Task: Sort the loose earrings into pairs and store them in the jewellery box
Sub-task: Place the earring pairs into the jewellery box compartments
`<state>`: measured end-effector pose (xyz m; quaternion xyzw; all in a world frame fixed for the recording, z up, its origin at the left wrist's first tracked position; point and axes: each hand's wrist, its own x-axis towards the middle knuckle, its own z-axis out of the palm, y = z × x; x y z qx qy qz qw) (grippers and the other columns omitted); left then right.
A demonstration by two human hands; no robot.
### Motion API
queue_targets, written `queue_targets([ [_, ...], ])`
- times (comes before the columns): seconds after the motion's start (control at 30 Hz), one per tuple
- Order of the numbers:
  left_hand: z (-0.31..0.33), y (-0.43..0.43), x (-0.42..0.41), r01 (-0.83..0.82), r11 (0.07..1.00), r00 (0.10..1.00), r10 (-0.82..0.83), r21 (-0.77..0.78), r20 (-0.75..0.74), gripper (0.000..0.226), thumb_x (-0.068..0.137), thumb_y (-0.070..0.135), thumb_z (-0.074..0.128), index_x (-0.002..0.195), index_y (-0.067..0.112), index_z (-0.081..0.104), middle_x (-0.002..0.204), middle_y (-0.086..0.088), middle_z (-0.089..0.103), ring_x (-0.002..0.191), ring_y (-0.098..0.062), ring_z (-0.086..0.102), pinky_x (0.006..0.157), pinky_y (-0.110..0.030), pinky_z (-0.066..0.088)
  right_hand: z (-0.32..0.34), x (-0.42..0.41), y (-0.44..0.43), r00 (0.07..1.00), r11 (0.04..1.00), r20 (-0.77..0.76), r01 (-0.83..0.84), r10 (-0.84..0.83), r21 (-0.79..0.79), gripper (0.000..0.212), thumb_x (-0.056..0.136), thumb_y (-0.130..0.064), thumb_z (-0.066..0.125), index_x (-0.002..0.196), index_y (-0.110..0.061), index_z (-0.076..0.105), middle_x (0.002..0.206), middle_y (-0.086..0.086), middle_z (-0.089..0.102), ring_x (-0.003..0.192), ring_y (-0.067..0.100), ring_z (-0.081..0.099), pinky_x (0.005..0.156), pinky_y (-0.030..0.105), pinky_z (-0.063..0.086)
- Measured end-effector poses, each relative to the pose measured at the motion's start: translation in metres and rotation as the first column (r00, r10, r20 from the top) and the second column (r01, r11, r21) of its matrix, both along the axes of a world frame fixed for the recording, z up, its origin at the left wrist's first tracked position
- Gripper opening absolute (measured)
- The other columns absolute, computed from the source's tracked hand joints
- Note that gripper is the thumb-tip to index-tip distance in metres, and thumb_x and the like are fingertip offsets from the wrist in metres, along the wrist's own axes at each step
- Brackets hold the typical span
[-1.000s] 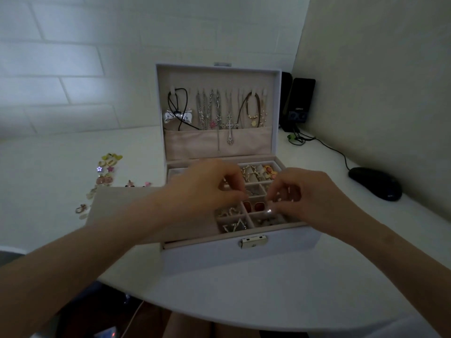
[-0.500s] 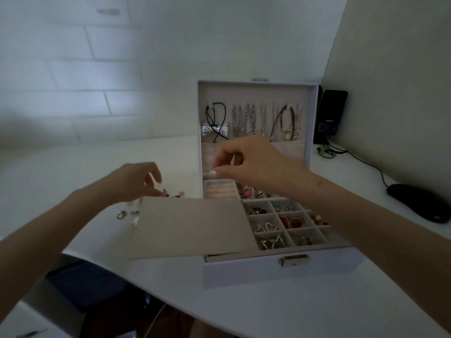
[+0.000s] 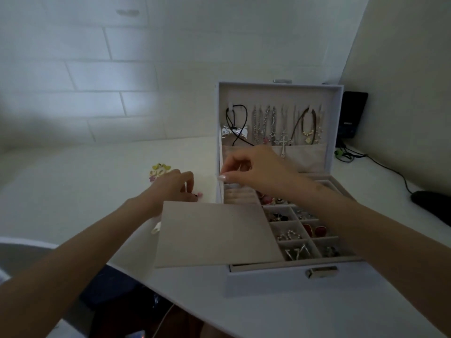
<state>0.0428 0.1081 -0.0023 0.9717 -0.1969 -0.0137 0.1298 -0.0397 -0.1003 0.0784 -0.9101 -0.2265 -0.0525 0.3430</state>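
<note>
The white jewellery box (image 3: 280, 281) stands open on the table, with necklaces hanging in its raised lid (image 3: 275, 123). Its compartments hold earrings, among them a red pair (image 3: 314, 230) and a silver pair (image 3: 289, 236). A beige flat panel (image 3: 214, 235) lies over the box's left part and sticks out to the left. My left hand (image 3: 170, 189) is down on the table left of the box, fingertips pinched on a pink earring (image 3: 199, 195). Loose yellow earrings (image 3: 161, 168) lie just beyond it. My right hand (image 3: 258, 172) hovers over the box's back left corner, thumb and forefinger together; anything between them is hidden.
A black mouse (image 3: 432, 206) lies on the table at the right, with its cable (image 3: 390, 172) running back to a black speaker (image 3: 352, 115) in the corner. A small pale earring (image 3: 156, 229) lies beside the panel. The table's curved front edge (image 3: 136, 276) is close below the panel.
Both hands left the front compartments. My left hand went left to the loose earrings on the table. My right hand rose to the box's back left corner. The view shifted left.
</note>
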Motion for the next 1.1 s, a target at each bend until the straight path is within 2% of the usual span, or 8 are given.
queue_targets([
  [0.1, 0.002, -0.003, 0.001, -0.004, 1.000, 0.998, 0.003, -0.026, -0.058, 0.029, 0.080, 0.032, 0.069, 0.071, 0.025, 0.042, 0.092, -0.003, 0.053, 0.084, -0.020, 0.055, 0.069, -0.027, 0.045, -0.002, -0.002, -0.004, 1.000, 0.999, 0.014, 0.012, -0.013, 0.033, 0.005, 0.081, -0.026, 0.070, 0.080, -0.024, 0.066, 0.075, -0.014, 0.062, 0.062, -0.007, 0.053, 0.060, 0.006, 0.042],
  [0.2, 0.003, -0.005, -0.002, -0.024, 0.997, 0.999, 0.020, -0.078, -0.048, 0.033, 0.080, 0.027, 0.069, 0.068, 0.027, 0.039, 0.087, 0.003, 0.046, 0.081, -0.017, 0.051, 0.064, -0.021, 0.039, -0.001, -0.006, -0.008, 1.000, 1.000, 0.019, 0.020, -0.020, 0.023, 0.005, 0.082, -0.025, 0.069, 0.080, -0.022, 0.065, 0.072, -0.014, 0.060, 0.061, -0.009, 0.053, 0.060, 0.004, 0.044],
  [0.37, 0.001, -0.005, -0.009, 0.003, 0.988, 1.000, -0.005, -0.157, -0.011, 0.033, 0.080, 0.019, 0.069, 0.068, 0.025, 0.039, 0.088, -0.004, 0.059, 0.073, -0.015, 0.050, 0.068, -0.030, 0.042, -0.002, -0.012, -0.013, 1.000, 0.999, 0.007, 0.023, -0.023, 0.042, 0.004, 0.083, -0.021, 0.068, 0.080, -0.020, 0.065, 0.074, -0.013, 0.060, 0.061, -0.007, 0.054, 0.059, 0.005, 0.045],
  [0.53, 0.009, -0.004, -0.013, 0.014, 0.983, 0.998, -0.003, -0.182, 0.063, 0.037, 0.079, 0.015, 0.070, 0.066, 0.027, 0.038, 0.078, 0.006, 0.049, 0.071, -0.017, 0.048, 0.060, -0.015, 0.034, -0.003, -0.015, -0.015, 1.000, 0.999, -0.009, 0.026, -0.025, 0.043, 0.004, 0.085, -0.019, 0.067, 0.082, -0.020, 0.064, 0.074, -0.013, 0.059, 0.062, -0.008, 0.054, 0.057, 0.004, 0.044],
  [0.67, 0.056, -0.010, -0.036, 0.043, 0.892, 0.985, 0.037, -0.450, 0.168, 0.023, 0.073, 0.016, 0.075, 0.069, 0.021, 0.054, 0.070, 0.007, 0.062, 0.063, -0.006, 0.056, 0.060, -0.014, 0.040, 0.002, -0.017, -0.014, 0.999, 0.988, -0.022, 0.035, -0.032, 0.147, 0.011, 0.083, -0.021, 0.068, 0.093, -0.021, 0.064, 0.081, -0.009, 0.063, 0.064, -0.005, 0.057, 0.059, 0.008, 0.049],
  [0.83, 0.102, -0.034, -0.069, 0.129, 0.784, 0.987, -0.162, -0.607, 0.001, 0.010, 0.074, 0.005, 0.073, 0.077, 0.006, 0.063, 0.064, -0.001, 0.066, 0.056, -0.002, 0.060, 0.057, -0.012, 0.048, 0.008, -0.016, -0.002, 0.996, 0.924, -0.094, 0.031, 0.005, 0.381, 0.032, 0.071, -0.015, 0.079, 0.098, -0.019, 0.061, 0.090, 0.003, 0.070, 0.082, 0.016, 0.069, 0.075, 0.029, 0.058],
  [0.97, 0.102, -0.032, -0.076, 0.105, 0.719, 0.969, -0.230, -0.687, -0.093, 0.009, 0.073, 0.010, 0.070, 0.081, 0.007, 0.066, 0.064, 0.001, 0.068, 0.061, -0.004, 0.062, 0.056, -0.013, 0.048, 0.009, -0.020, -0.002, 0.998, 0.869, -0.063, 0.022, 0.011, 0.495, 0.018, 0.070, -0.001, 0.077, 0.080, -0.002, 0.062, 0.073, 0.010, 0.069, 0.061, 0.014, 0.068, 0.060, 0.022, 0.056],
  [1.1, 0.095, -0.024, -0.066, 0.044, 0.695, 0.954, -0.242, -0.717, -0.176, 0.024, 0.071, 0.025, 0.066, 0.089, 0.009, 0.066, 0.076, -0.002, 0.073, 0.070, -0.010, 0.068, 0.061, -0.016, 0.052, 0.008, -0.023, -0.005, 0.999, 0.892, -0.041, 0.027, -0.009, 0.452, 0.012, 0.074, -0.003, 0.074, 0.077, -0.006, 0.062, 0.072, 0.009, 0.068, 0.061, 0.015, 0.067, 0.062, 0.022, 0.057],
])
